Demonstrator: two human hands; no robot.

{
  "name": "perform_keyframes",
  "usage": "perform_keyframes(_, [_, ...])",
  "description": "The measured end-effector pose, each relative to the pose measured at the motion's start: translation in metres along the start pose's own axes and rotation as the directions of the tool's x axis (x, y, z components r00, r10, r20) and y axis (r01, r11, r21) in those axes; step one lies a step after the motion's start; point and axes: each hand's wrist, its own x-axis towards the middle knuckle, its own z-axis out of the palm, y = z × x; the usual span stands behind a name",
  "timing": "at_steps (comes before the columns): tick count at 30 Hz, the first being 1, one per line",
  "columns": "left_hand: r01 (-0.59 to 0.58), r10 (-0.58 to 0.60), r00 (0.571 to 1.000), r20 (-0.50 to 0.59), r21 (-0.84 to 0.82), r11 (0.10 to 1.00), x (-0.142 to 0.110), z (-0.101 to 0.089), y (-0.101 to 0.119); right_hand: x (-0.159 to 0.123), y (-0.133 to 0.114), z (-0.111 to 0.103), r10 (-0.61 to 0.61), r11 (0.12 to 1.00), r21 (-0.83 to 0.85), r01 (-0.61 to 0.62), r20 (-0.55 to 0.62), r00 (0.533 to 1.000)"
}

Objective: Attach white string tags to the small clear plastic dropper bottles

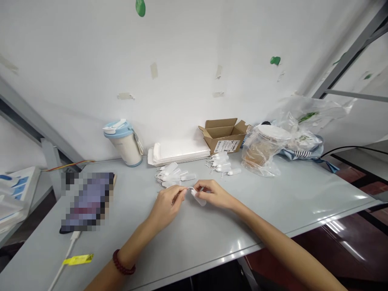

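Observation:
Near the middle of the table, my right hand [214, 194] is closed on a small translucent white bottle [199, 199], which tilts down to the right. A thin curved piece like a cord or tube rises from the bottle's top. My left hand [171, 202] pinches the far end of that piece between thumb and finger, with a dark red bead bracelet [123, 263] on the wrist. Just beyond my left hand lies a loose pile of similar bottles [171, 173]. Farther right, a second group of such bottles [220, 161] rests before the cardboard box.
An open cardboard box [227, 139] and a stack of flat white packaging [180, 153] line the wall. A blue-lidded cup [123, 143] stands left of them. At right sits a plastic bag around a tub [262, 149]. A pixelated device [89, 202] with a white cable lies left.

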Motion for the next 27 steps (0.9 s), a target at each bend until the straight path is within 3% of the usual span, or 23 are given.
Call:
perform_keyframes(4, [0.114,-0.110,0.993,0.033,-0.127,0.985,0.001,-0.002,0.001,0.000,0.001,0.000,0.061,0.997,0.053,-0.060,-0.017,0.998])
perform_keyframes(10, [0.337,-0.299,0.940,0.163,-0.304,0.891,0.005,-0.006,0.002,0.000,0.001,-0.002,0.101,0.987,0.130,-0.091,-0.078,0.992])
perform_keyframes(14, [0.381,-0.309,0.916,0.255,-0.316,0.869,0.006,-0.009,0.002,-0.001,-0.004,-0.007,0.072,0.994,0.096,-0.055,-0.181,0.981])
perform_keyframes(20, [0.398,-0.234,0.882,0.408,-0.383,0.834,0.005,-0.011,0.003,-0.003,-0.007,-0.013,0.042,0.994,0.108,-0.015,-0.256,0.966])
perform_keyframes(27, [0.382,-0.274,0.917,0.290,-0.444,0.810,0.007,-0.008,0.007,-0.002,-0.004,-0.012,0.083,0.962,0.271,-0.045,-0.128,0.988])
